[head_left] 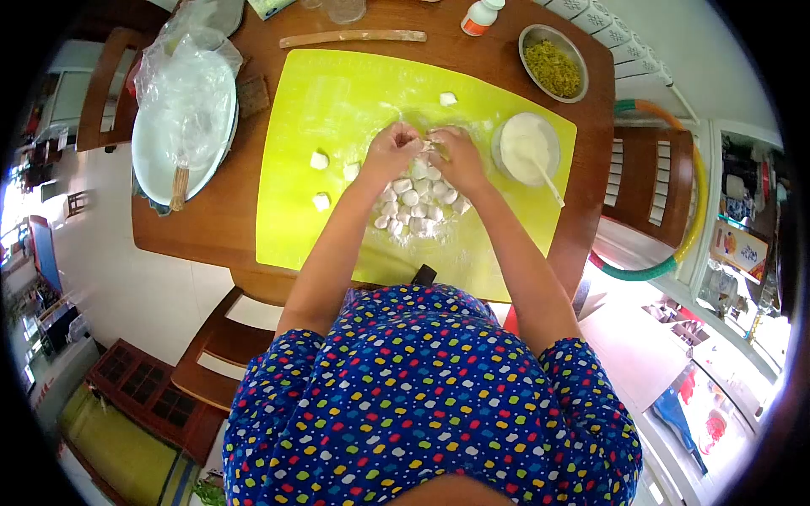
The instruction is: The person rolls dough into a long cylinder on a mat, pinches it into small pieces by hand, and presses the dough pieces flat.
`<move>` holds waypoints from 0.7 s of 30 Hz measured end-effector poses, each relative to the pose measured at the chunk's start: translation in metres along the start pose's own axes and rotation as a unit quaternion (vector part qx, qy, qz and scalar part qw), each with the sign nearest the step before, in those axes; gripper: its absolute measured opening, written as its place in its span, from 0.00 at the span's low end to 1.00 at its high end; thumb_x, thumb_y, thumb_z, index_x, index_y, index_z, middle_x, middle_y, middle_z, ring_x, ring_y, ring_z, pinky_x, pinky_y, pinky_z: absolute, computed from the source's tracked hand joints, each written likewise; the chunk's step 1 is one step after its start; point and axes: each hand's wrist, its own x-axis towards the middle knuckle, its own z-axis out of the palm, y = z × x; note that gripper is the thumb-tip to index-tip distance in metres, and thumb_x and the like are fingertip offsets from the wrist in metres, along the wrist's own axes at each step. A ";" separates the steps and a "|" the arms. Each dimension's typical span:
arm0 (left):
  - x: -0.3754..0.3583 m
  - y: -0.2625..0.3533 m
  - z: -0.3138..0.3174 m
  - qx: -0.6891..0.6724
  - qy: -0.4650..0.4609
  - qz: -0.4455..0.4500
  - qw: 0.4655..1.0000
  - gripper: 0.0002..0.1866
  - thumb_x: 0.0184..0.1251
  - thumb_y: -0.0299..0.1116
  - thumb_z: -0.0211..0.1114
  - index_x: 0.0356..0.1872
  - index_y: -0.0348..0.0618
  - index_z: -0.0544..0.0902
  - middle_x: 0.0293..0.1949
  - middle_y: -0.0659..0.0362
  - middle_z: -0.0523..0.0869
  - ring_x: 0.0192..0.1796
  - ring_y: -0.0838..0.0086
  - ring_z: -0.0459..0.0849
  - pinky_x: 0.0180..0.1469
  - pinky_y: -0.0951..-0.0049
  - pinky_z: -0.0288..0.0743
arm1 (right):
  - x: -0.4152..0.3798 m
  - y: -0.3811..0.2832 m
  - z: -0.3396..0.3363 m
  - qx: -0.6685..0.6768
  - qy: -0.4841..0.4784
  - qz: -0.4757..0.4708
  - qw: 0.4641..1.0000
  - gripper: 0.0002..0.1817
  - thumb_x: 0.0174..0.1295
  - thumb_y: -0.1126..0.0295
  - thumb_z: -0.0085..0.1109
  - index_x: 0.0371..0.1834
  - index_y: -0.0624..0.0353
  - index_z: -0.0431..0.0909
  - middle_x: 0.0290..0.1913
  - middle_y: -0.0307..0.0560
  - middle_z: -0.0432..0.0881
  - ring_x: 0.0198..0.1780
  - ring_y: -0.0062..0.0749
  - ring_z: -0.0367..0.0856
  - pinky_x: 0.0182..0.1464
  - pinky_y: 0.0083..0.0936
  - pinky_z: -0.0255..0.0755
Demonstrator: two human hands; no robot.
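Observation:
Both hands are close together over a heap of floured dough pieces [411, 199] on the yellow-green mat [316, 93]. My left hand [393, 152] has its fingers curled in and pressed together; what they hold, if anything, is hidden. My right hand [456, 157] is closed, and a pale, floury bit of dough [430, 146] shows at its fingertips. Separate dough pieces lie to the left, one of them a white lump [319, 160], and another dough piece [448, 99] lies beyond the hands. Loose flour dusts the mat around the heap.
Right of my hands is a bowl of white flour [525, 145] with a spoon [550, 183]. A metal bowl of yellow-green filling [553, 69] stands at the far right, near a white bottle [481, 17]. A wooden rolling stick [353, 38] lies behind the mat; a pale basin [150, 160] sits left.

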 end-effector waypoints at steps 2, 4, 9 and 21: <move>-0.005 0.021 -0.003 -0.116 -0.010 -0.106 0.987 0.09 0.62 0.32 0.66 0.41 0.46 0.79 0.33 0.66 0.78 0.35 0.82 0.77 0.33 0.80 0.72 | 0.001 -0.007 -0.005 0.048 -0.027 0.085 0.995 0.15 0.55 0.67 0.61 0.46 0.57 0.80 0.47 0.55 0.82 0.50 0.50 0.79 0.53 0.40 0.73; -0.003 0.023 -0.006 -0.109 -0.036 -0.091 0.989 0.08 0.62 0.33 0.66 0.41 0.47 0.79 0.34 0.68 0.79 0.34 0.83 0.76 0.32 0.81 0.70 | 0.005 -0.023 -0.022 0.072 -0.047 0.108 0.990 0.14 0.55 0.65 0.61 0.44 0.56 0.81 0.45 0.55 0.82 0.47 0.49 0.80 0.52 0.40 0.73; 0.017 -0.009 -0.059 -0.236 0.099 -0.076 0.964 0.09 0.61 0.32 0.65 0.42 0.48 0.79 0.37 0.66 0.81 0.36 0.77 0.79 0.37 0.75 0.73 | 0.007 0.003 -0.041 -0.072 -0.135 0.171 0.973 0.10 0.57 0.62 0.60 0.39 0.48 0.85 0.50 0.54 0.80 0.51 0.46 0.78 0.55 0.39 0.73; -0.084 -0.019 0.000 0.587 0.034 0.166 0.791 0.26 0.67 0.48 0.58 0.65 0.57 0.74 0.70 0.50 0.65 0.74 0.48 0.56 0.68 0.36 0.51 | -0.054 0.002 0.000 -0.177 -0.072 -0.094 0.977 0.24 0.63 0.62 0.56 0.63 0.51 0.74 0.71 0.60 0.61 0.72 0.55 0.58 0.71 0.51 0.52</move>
